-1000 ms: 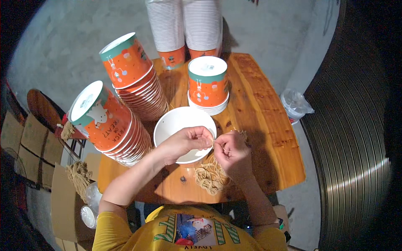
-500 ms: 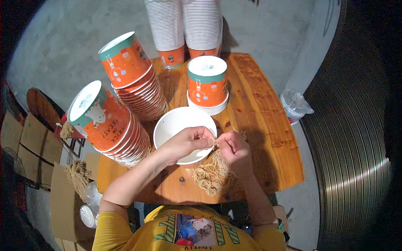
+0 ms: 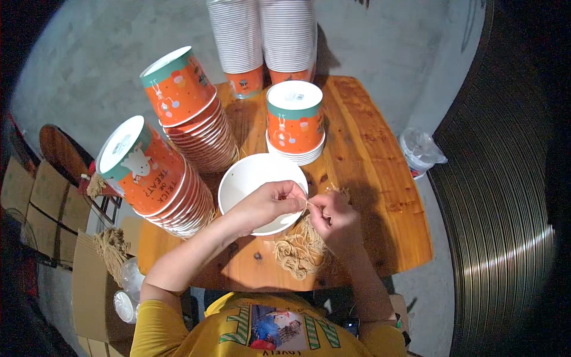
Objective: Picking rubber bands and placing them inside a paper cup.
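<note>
A white paper bucket (image 3: 245,181) stands with its open mouth up in the middle of the wooden table. My left hand (image 3: 270,207) is closed in a pinch at the bucket's right rim, holding a thin tan string (image 3: 308,204). Just right of it, my right hand (image 3: 336,221) pinches the same string, with its fingers curled. A tangled heap of tan string (image 3: 299,253) lies on the table below the hands, partly under the right one. Whether the string passes through the bucket's wall is hidden by my fingers.
Leaning stacks of upturned orange buckets rise at the left, one nearer (image 3: 151,184) and one farther (image 3: 184,95). A short stack (image 3: 294,125) stands behind the white bucket. Tall stacks (image 3: 238,41) are at the back. A bundle of string (image 3: 111,247) hangs over a cardboard box (image 3: 92,285).
My right hand has shifted slightly right, away from the left, and a short stretch of string now shows between them. The left hand stays at the rim.
</note>
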The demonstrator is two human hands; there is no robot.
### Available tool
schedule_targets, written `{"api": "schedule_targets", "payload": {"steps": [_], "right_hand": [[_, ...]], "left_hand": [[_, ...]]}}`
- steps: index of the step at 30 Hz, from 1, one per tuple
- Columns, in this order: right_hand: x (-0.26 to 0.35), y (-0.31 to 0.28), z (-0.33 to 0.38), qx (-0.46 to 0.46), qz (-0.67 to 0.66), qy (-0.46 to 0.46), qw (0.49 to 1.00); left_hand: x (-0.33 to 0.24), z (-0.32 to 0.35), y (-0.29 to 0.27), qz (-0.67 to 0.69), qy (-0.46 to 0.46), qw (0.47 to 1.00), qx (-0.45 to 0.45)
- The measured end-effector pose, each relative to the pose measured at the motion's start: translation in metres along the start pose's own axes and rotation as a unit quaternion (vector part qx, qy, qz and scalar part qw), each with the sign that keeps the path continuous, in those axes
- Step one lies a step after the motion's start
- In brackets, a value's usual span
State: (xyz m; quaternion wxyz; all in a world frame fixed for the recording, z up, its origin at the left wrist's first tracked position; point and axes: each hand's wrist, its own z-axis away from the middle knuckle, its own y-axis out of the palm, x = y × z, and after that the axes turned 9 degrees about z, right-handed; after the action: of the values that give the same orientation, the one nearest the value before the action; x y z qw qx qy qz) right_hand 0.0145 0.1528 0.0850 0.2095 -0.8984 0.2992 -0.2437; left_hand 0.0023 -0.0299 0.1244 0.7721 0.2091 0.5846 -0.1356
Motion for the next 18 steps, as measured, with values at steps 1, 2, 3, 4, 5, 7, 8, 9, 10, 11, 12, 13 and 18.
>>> {"api": "schedule_targets", "payload": {"steps": [1, 2, 3, 4, 5, 7, 8, 9, 10, 11, 12, 13, 18], "right_hand": [[0.001, -0.001, -0.001, -0.001, -0.001, -0.001, 1.0], [0.002, -0.002, -0.001, 0.004, -0.005, 0.012, 1.0], [0.003, -0.002, 0.0, 0.008, -0.01, 0.025, 1.0], [0.003, -0.001, 0.0, 0.008, -0.01, 0.025, 1.0], [0.004, 0.0, 0.0, 0.005, -0.04, 0.051, 0.998], [0.006, 0.001, 0.0, 0.002, -0.071, 0.077, 0.995], [0.005, 0.0, 0.0, 0.011, -0.085, 0.093, 0.992], [0.005, -0.001, 0.001, 0.02, -0.098, 0.109, 0.989], [0.005, -0.001, 0.002, 0.02, -0.098, 0.108, 0.989], [0.004, -0.002, 0.003, 0.076, -0.151, 0.191, 0.967], [0.004, -0.002, 0.005, 0.13, -0.203, 0.271, 0.932], [0.005, -0.002, 0.005, 0.131, -0.202, 0.271, 0.932], [0.008, 0.007, 0.008, 0.03, -0.163, 0.215, 0.963]], "left_hand": [[0.0, 0.0, 0.0, -0.002, 0.007, 1.0, 0.007], [0.001, 0.0, 0.0, -0.004, 0.014, 1.0, 0.015], [0.0, 0.0, 0.001, -0.004, 0.014, 1.0, 0.016], [-0.001, 0.0, 0.002, 0.006, 0.007, 1.0, 0.011], [-0.002, 0.002, 0.003, 0.015, 0.001, 1.0, 0.005], [0.005, -0.001, 0.0, 0.009, 0.017, 1.0, 0.004], [0.008, -0.002, -0.001, 0.002, 0.033, 0.999, 0.005], [0.008, -0.002, -0.001, 0.002, 0.034, 0.999, 0.005], [0.008, -0.001, -0.001, 0.009, 0.032, 0.999, 0.007], [0.008, -0.001, -0.001, 0.016, 0.028, 0.999, 0.009], [0.008, -0.002, -0.001, 0.017, 0.028, 0.999, 0.008], [0.007, -0.002, -0.001, 0.02, 0.029, 0.999, 0.008], [0.007, -0.003, -0.001, 0.034, 0.028, 0.999, 0.013]]}}
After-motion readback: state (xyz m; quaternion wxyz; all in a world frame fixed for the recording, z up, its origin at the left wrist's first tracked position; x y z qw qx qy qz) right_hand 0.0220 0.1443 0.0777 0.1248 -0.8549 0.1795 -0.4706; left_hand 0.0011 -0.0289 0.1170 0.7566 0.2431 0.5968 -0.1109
